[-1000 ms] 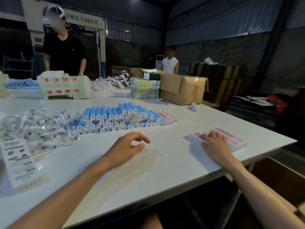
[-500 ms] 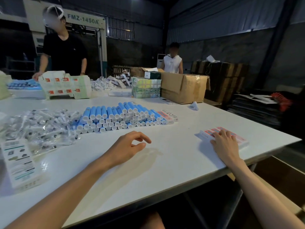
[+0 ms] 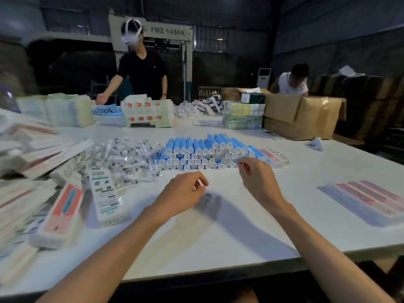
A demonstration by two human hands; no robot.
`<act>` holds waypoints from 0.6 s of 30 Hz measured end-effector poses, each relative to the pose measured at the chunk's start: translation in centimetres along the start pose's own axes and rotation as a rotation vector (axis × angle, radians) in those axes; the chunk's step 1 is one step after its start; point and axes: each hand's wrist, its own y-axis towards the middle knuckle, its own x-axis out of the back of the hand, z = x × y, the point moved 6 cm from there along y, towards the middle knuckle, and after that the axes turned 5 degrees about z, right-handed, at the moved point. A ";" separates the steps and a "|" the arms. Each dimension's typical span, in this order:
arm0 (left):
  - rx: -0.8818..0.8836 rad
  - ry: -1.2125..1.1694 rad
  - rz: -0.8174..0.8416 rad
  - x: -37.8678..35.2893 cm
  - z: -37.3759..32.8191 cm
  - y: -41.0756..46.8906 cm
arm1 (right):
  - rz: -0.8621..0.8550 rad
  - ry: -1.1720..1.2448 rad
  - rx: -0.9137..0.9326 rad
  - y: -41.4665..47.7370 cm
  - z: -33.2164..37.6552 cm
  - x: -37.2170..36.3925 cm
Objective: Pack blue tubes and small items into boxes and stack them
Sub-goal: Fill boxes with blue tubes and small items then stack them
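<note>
Lifted off the flat boxes (image 3: 369, 200) at the right edge of the desk (image 3: 240, 235), the right hand (image 3: 259, 181) is now held, empty and loose like the left hand (image 3: 181, 194), beside the still-unpacked blue tubes (image 3: 205, 149) mid-desk.

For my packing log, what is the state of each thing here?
Blue tubes: capped, piled, unpacked.
Left hand: loosely curled, empty.
Right hand: loosely curled, empty, near the tubes.
Red-striped boxes: lying flat, side by side.
Brown carton: flaps open.
Clear sachets: heaped loose.
</note>
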 end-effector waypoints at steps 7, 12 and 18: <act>0.351 0.465 -0.173 5.2 6.6 -3.0 | 0.229 0.418 0.120 3.0 11.1 -10.8; 0.647 0.791 -0.379 10.8 9.8 -5.7 | 0.307 0.452 0.096 1.8 12.5 -16.0; 0.854 0.732 -0.196 13.1 13.5 -6.6 | 0.348 0.430 0.144 1.1 12.3 -16.6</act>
